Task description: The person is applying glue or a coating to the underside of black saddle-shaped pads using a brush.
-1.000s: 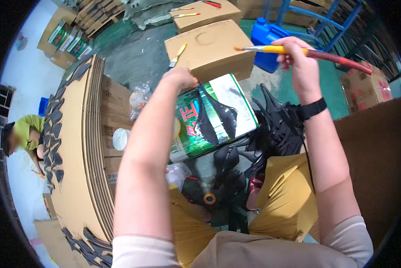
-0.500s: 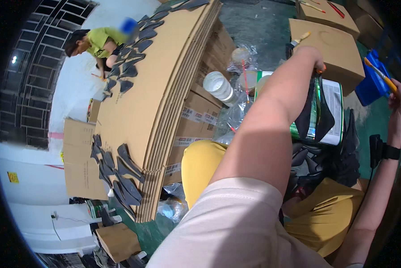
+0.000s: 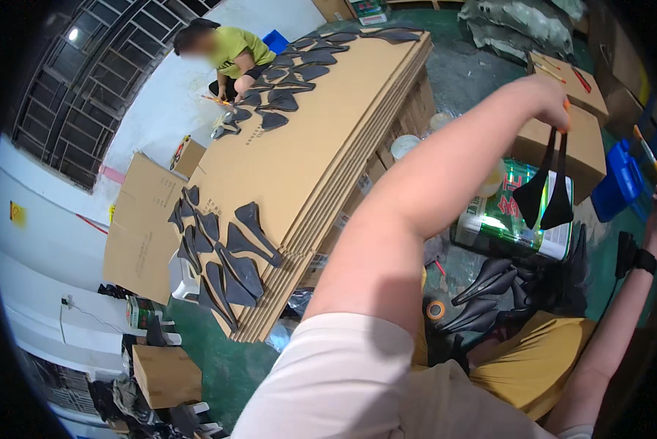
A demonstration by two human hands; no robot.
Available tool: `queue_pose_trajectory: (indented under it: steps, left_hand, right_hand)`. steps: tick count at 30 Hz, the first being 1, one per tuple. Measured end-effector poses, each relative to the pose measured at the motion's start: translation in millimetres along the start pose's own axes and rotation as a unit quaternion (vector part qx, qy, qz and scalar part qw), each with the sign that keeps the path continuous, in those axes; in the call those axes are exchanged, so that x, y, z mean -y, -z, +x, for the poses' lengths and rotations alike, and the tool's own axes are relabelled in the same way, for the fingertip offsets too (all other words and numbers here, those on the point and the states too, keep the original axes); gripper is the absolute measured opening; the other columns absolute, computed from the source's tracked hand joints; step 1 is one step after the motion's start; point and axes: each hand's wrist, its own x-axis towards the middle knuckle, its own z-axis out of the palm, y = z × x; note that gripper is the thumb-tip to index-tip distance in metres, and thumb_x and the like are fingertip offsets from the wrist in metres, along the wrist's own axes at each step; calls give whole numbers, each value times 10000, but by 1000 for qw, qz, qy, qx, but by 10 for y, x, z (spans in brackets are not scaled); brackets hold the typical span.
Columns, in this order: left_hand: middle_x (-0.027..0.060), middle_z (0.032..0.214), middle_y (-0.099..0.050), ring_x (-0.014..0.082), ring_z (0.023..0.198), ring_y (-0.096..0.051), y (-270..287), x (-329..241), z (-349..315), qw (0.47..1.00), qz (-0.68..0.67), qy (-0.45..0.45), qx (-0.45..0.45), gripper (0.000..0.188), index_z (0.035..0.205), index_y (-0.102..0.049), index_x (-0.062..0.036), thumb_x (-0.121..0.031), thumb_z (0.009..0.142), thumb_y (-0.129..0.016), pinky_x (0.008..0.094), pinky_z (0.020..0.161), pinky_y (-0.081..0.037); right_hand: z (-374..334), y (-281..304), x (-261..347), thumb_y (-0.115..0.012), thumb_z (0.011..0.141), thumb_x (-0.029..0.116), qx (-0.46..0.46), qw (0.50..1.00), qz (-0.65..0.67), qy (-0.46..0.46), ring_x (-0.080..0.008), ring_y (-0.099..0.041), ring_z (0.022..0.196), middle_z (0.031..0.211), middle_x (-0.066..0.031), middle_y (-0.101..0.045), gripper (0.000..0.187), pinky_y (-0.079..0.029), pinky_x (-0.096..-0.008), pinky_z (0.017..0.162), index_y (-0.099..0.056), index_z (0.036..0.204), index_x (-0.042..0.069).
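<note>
My left hand (image 3: 542,99) reaches out to the far right, fingers closed on the narrow end of a black saddle-shaped pad (image 3: 557,201). The pad hangs with its two wide lobes downward, in front of a shiny green and white can (image 3: 482,228). At the right rim, my right hand (image 3: 656,205) is partly dark and cut off; its fingers are round a brush (image 3: 646,148) with an orange-yellow handle. A yellowish container (image 3: 491,183) by the can is partly behind my left forearm. More black pads (image 3: 486,282) lie heaped on the floor below the can.
A stack of flat cardboard sheets (image 3: 321,157) bears several black pads (image 3: 237,263). Beyond it a person (image 3: 233,55) in a yellow-green shirt crouches. A blue bin (image 3: 617,186) stands by a cardboard box (image 3: 583,150) at right. A tape roll (image 3: 436,309) lies near my knee.
My left hand has lifted up and to the right with the pad, which now hangs free. My right hand with the brush is lower, and the view has turned toward the cardboard stack.
</note>
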Motion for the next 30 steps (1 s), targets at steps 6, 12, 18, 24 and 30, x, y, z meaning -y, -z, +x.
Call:
queue_pose_trajectory:
  steps: [6, 12, 18, 24, 30]
  left_hand:
    - [53, 848, -681, 125, 767, -617, 539, 821, -1180, 941, -261, 152, -154, 242, 931, -706, -73, -242, 765, -658, 280, 697, -494]
    - [-25, 817, -650, 78, 668, -563, 574, 1771, -2818, 696, -497, 341, -389, 171, 993, -616, -166, -266, 888, -526, 233, 556, -382]
    - [-14, 825, -610, 141, 630, -511, 147, 2282, -4232, 301, -652, 306, -625, 135, 926, -567, -213, -337, 892, -523, 278, 508, -348]
    - [-50, 820, -594, 116, 625, -486, -295, 2533, -4869, 74, -605, 270, -745, 131, 971, -548, -215, -320, 893, -541, 258, 520, -343]
    - [20, 850, -630, 168, 758, -607, -333, 2768, -5154, -181, -476, 263, -819, 177, 893, -619, -111, -196, 764, -705, 344, 649, -482]
  right_hand:
    - [400, 361, -592, -496, 994, 252, -2, 999, 3, 39, -12, -495, 708, 907, 35, -592, 340, -367, -147, 607, -565, 1262, 55]
    - [275, -16, -640, -466, 983, 208, 66, 998, 15, -3, -31, -446, 660, 789, 22, -514, 293, -346, -154, 575, -640, 1159, 53]
    - [-68, -791, -480, -498, 962, 251, 67, 996, 52, -40, -19, -454, 622, 732, 39, -533, 282, -329, -154, 548, -682, 1059, 59]
    - [-312, -1378, -423, -528, 956, 273, 100, 988, 96, -64, -32, -464, 586, 687, 30, -534, 262, -332, -173, 527, -683, 996, 66]
    - [-479, -1622, -291, -550, 938, 270, 124, 987, 75, -71, -33, -475, 589, 702, 22, -544, 232, -344, -177, 521, -682, 975, 82]
